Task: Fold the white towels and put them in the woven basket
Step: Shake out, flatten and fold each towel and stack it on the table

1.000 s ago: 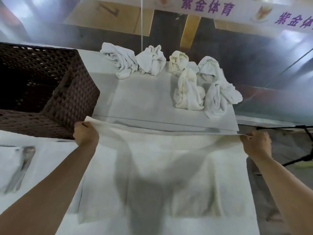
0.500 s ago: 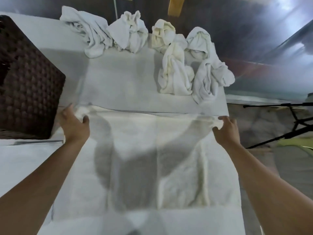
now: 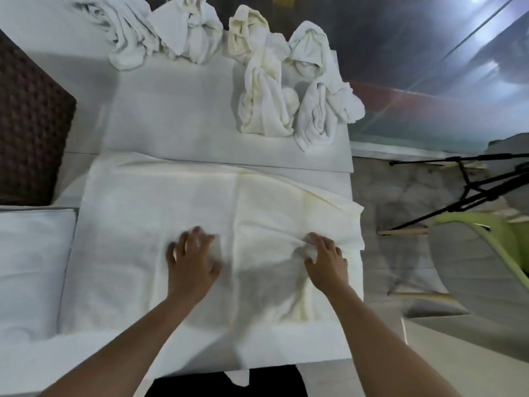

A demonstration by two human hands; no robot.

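A white towel (image 3: 160, 213) lies spread flat on the white table (image 3: 177, 118) in front of me. My left hand (image 3: 193, 260) presses flat on its middle with the fingers spread. My right hand (image 3: 325, 260) rests on the towel's right part, fingers spread over a small wrinkle. Several crumpled white towels (image 3: 266, 93) sit in a row along the table's far edge. The dark woven basket (image 3: 28, 124) stands at the left edge of view; its inside is hidden.
A folded white cloth (image 3: 31, 253) lies at the near left beside the towel. To the right of the table are a black stand (image 3: 469, 193) and a green chair (image 3: 486, 262) on the stone floor.
Both hands let go of the towel's far corners and came back toward me onto its middle. The towel now lies flat. The view tilted further down.
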